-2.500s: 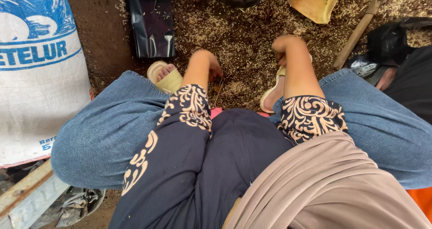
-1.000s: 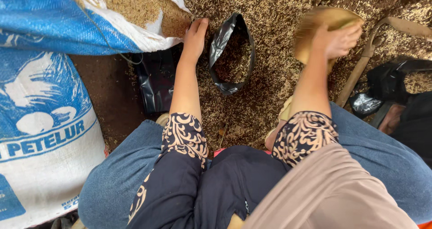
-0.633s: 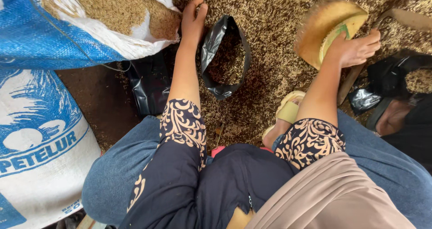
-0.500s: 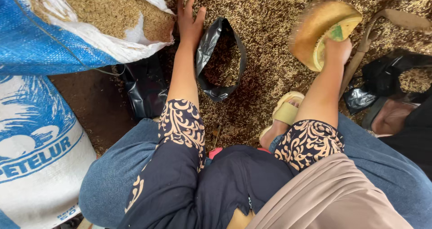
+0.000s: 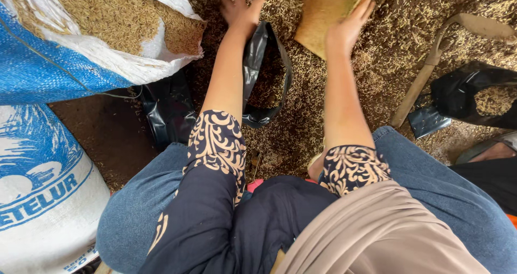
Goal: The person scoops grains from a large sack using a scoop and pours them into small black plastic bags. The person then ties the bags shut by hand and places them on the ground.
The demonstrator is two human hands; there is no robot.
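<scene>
My left hand point(image 5: 242, 7) reaches forward with fingers spread, resting on the husk-covered ground at the far rim of a small black plastic bag point(image 5: 264, 75) that stands open and holds some husk. My right hand point(image 5: 347, 26) grips the edge of a yellowish scoop-shaped container point(image 5: 323, 7), tilted just right of the bag's mouth and partly cut off by the top edge. Brown rice husk point(image 5: 344, 107) covers the ground around both hands.
An open blue-and-white woven sack point(image 5: 86, 37) full of husk lies at the upper left, with another sack point(image 5: 43, 188) below it. A flat black bag point(image 5: 169, 107) lies beside my left knee. A wooden-handled tool point(image 5: 431, 64) and another black bag with husk point(image 5: 479, 96) are at the right.
My right hand has carried the scoop from the right toward the black bag's mouth. My left hand has slid further forward and spread its fingers at the bag's rim.
</scene>
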